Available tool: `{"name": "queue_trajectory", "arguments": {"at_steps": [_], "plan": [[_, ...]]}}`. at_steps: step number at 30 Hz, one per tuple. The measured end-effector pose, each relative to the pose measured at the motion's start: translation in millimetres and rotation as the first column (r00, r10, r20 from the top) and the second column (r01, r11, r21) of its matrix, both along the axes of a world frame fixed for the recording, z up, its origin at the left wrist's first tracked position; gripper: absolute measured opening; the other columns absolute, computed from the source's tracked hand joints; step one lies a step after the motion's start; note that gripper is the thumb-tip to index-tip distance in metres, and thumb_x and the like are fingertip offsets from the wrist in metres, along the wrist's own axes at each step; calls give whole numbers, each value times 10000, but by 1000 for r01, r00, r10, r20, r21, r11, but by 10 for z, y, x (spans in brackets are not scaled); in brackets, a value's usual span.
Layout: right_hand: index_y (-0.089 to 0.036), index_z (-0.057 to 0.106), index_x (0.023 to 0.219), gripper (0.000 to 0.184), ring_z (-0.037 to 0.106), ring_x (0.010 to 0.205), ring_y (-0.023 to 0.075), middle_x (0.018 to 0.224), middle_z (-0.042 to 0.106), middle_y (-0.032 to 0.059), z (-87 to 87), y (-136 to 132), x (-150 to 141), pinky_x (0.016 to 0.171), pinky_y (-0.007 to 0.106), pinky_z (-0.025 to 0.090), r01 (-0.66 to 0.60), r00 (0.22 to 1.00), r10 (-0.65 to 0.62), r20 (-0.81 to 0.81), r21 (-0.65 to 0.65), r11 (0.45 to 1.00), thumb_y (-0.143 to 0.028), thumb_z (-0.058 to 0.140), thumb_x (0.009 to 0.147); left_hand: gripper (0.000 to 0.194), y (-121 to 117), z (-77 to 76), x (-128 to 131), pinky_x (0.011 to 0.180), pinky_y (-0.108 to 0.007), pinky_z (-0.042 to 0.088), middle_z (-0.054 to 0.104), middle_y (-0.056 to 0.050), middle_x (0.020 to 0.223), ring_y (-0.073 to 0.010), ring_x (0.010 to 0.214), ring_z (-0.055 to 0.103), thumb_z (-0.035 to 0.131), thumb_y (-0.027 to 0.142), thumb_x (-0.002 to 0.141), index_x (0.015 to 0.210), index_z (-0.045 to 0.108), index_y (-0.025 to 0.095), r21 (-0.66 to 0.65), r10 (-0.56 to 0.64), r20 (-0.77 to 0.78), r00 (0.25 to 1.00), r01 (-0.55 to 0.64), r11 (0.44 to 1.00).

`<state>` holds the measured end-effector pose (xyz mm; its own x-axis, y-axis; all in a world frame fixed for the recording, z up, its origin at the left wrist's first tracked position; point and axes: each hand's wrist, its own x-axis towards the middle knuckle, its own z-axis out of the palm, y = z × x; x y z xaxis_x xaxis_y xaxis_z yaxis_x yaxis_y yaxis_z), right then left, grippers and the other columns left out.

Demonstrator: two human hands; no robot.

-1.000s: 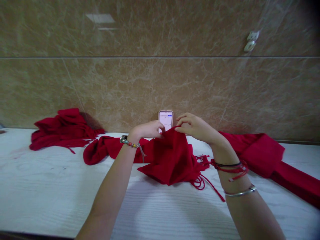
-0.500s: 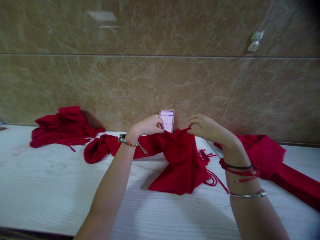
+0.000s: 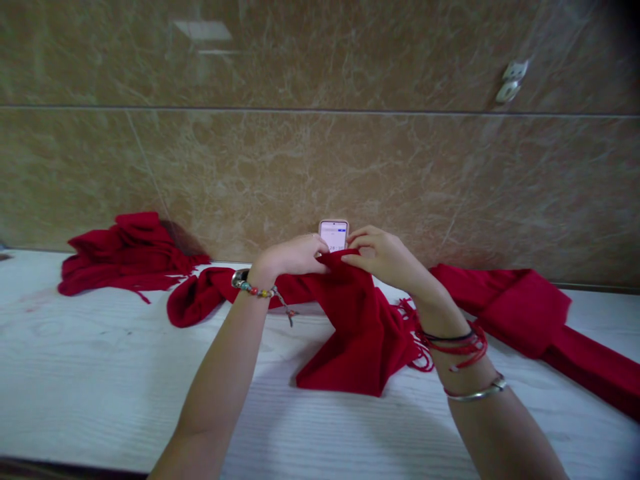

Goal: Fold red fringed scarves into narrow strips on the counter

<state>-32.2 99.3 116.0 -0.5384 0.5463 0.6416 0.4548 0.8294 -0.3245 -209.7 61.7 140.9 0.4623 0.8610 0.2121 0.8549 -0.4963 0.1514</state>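
A red fringed scarf point(image 3: 356, 333) lies across the middle of the white table, its top edge lifted between my hands. My left hand point(image 3: 295, 255) is closed on that edge from the left, with the fingertips partly behind cloth. On the right, my right hand point(image 3: 377, 257) pinches the same edge between thumb and fingers, close to the left one. A rolled or folded part of the red cloth point(image 3: 195, 300) stretches left behind my left wrist. The fringe spills out at the right, beneath my right forearm.
A crumpled red fringed cloth point(image 3: 125, 257) lies at the left by the tiled wall point(image 3: 240, 180). Another folded red cloth point(image 3: 520, 307) lies at the right. A lit phone point(image 3: 333, 233) leans on the wall behind my hands. The white table point(image 3: 100, 380) has a front edge at lower left.
My right hand has moved left, towards my left hand, carrying the scarf's edge with it. The stretch of cloth between the hands is shorter and covers more of the phone.
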Motion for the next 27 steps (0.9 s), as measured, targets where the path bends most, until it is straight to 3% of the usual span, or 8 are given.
{"name": "queue_trajectory", "arguments": {"at_steps": [3, 8, 13, 17, 20, 27], "plan": [[-198, 676, 687, 56, 595, 870, 208, 948, 626, 67, 20, 43, 66, 822, 362, 449, 87, 996, -87, -15, -7, 996, -241, 643, 699, 89, 58, -25, -82, 787, -237, 421, 665, -15, 808, -166, 833, 582, 589, 195, 700, 667, 661, 154, -24, 22, 27, 999, -21, 999], [-201, 670, 650, 65, 599, 850, 209, 877, 634, 56, 54, 122, 215, 815, 354, 459, 170, 984, -171, 46, 27, 985, -230, 639, 698, 119, 10, 24, -207, 818, -250, 413, 666, -24, 865, -178, 894, 578, 590, 219, 721, 720, 687, 151, 1, 112, 46, 993, -113, 994], [-208, 687, 702, 64, 593, 891, 214, 859, 646, 46, 6, 123, 205, 826, 346, 464, 47, 983, -58, 176, 69, 996, -252, 641, 699, 128, -66, 56, -119, 884, -259, 398, 613, -60, 1057, -181, 992, 554, 579, 199, 741, 748, 697, 148, 121, 144, -5, 990, -142, 982], [-221, 704, 844, 151, 583, 952, 216, 1008, 632, 65, -67, 49, 56, 861, 359, 455, -43, 986, 27, 166, 93, 995, -265, 642, 713, 129, -172, 79, 43, 892, -251, 396, 613, -42, 1053, -175, 1033, 537, 574, 202, 755, 743, 699, 174, 175, 73, -34, 997, -66, 982], [-230, 713, 801, 124, 593, 950, 205, 1024, 638, 57, -69, -7, -25, 877, 359, 449, -68, 990, 59, 130, 68, 995, -204, 609, 739, 129, -212, 87, 81, 880, -248, 402, 622, -26, 1041, -172, 1031, 539, 570, 181, 741, 753, 699, 189, 193, 85, -37, 996, -76, 978], [-216, 687, 669, 92, 616, 835, 187, 892, 660, 38, -18, 8, -29, 809, 339, 469, 6, 999, -4, -48, 48, 999, -170, 617, 706, 159, -31, -11, 4, 734, -205, 439, 678, -43, 894, -156, 822, 598, 577, 153, 673, 787, 689, 153, -19, 99, -99, 990, -101, 995]]}}
